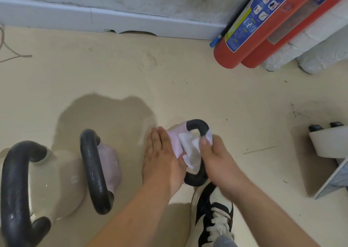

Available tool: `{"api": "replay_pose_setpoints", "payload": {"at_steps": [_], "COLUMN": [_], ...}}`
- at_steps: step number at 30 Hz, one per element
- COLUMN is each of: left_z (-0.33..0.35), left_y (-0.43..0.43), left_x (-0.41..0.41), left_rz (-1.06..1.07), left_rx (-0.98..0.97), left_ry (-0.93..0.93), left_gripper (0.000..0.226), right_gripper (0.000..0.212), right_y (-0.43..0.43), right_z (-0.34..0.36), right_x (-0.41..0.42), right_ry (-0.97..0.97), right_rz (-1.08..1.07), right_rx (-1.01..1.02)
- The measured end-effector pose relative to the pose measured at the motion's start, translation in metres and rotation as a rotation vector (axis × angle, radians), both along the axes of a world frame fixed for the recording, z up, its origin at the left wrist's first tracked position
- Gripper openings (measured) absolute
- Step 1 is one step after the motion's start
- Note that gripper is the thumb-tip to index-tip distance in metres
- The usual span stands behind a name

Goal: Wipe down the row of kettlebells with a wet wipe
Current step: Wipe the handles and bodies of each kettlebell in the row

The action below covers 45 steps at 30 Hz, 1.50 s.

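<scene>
Three kettlebells stand in a row on the beige floor. A small pink kettlebell (pixel 176 136) with a black handle (pixel 197 125) is on the right. My left hand (pixel 162 158) lies flat against its left side with straight fingers. My right hand (pixel 214 156) grips a white wet wipe (pixel 190 148) and presses it onto the handle and the top of the bell. A second pink kettlebell (pixel 110 164) stands in the middle. A larger beige kettlebell (pixel 62 180) with a thick black handle stands at the left edge.
A red fire extinguisher (pixel 250 28) leans by a red case at the white wall's skirting, upper right. A white wheeled unit (pixel 327 143) stands at the right edge. My black and white shoe (pixel 212 213) is just below the small kettlebell. A thin cord (pixel 11 54) lies far left.
</scene>
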<state>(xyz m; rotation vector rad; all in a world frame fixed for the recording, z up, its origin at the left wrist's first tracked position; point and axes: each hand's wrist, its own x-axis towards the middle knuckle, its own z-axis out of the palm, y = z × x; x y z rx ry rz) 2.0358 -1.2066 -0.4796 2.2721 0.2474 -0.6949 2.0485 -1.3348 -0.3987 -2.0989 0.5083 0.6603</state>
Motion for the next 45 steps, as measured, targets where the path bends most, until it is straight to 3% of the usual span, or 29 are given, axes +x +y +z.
{"api": "replay_pose_setpoints", "payload": {"at_steps": [4,9,11,15,19,25,27,31,34,39,41,43,45], "left_z": [0.006,0.009,0.008,0.001,-0.003,-0.005,-0.005,-0.005,-0.004,-0.003,-0.002,-0.001,0.005], "left_y": [0.002,0.004,0.006,0.006,0.004,0.006,0.006,0.004,0.004,0.003,0.0,-0.001,0.003], "left_x": [0.004,0.003,0.002,-0.001,-0.005,-0.02,-0.026,-0.024,-0.026,-0.028,-0.028,-0.03,-0.036], "left_rz": [0.024,0.099,0.122,0.198,0.237,0.403,0.423,0.406,0.433,0.422,0.486,0.541,0.586], "left_rx": [-0.028,-0.08,-0.118,-0.154,-0.194,-0.362,-0.39,-0.328,-0.309,-0.322,-0.328,-0.397,-0.468], "left_ry": [0.059,0.137,0.167,0.114,0.099,0.148,0.175,0.185,0.086,0.207,0.155,0.084,0.064], "left_gripper": [0.094,0.097,0.105,0.089,0.091,0.088,0.087,0.086,0.083,0.082,0.078,0.065,0.044], "right_gripper": [0.037,0.026,0.033,0.056,0.048,0.028,0.036,0.042,0.029,0.011,0.015,0.034,0.039], "right_y": [-0.002,0.004,0.001,-0.004,-0.008,0.005,0.007,0.003,0.001,0.002,0.005,0.017,0.041], "right_z": [0.004,0.003,0.007,0.001,-0.016,-0.031,-0.033,-0.029,-0.027,-0.032,-0.026,-0.018,-0.004], "right_x": [0.045,0.01,-0.016,-0.052,-0.055,-0.047,-0.044,-0.042,-0.045,-0.063,-0.061,-0.048,-0.023], "right_ry": [0.046,-0.04,-0.044,-0.108,-0.128,-0.382,-0.441,-0.355,-0.258,-0.223,-0.389,-0.518,-0.411], "right_rz": [0.091,0.145,0.184,0.365,0.444,0.459,0.518,0.499,0.475,0.396,0.463,0.565,0.636], "right_rx": [0.076,0.101,0.134,-0.02,-0.163,-0.209,-0.313,-0.329,-0.339,-0.277,-0.379,-0.417,-0.352]}}
